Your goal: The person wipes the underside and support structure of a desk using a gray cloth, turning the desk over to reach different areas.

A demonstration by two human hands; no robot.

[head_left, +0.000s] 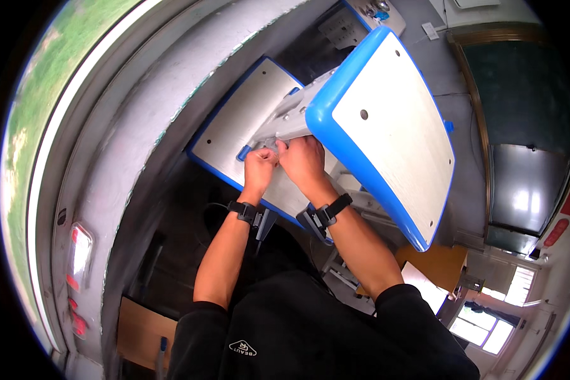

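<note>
A school desk top with a white face and blue rim stands steeply tilted above another white desk top with a blue rim. Between the two runs a grey metal desk frame with rivets or bolt heads. My left hand is at the frame's lower end, its thumb and fingers pinched together; anything between them is too small to tell. Close beside it, my right hand has its fingers curled against the frame's lower edge, partly hidden under the tilted top. Both wrists wear black straps with small devices.
A window sill with chipped paint runs along the left, bearing a clear and red object. A brown wooden board is at lower left. Another desk with small items stands at the top. An orange-brown table is at right, below a blackboard.
</note>
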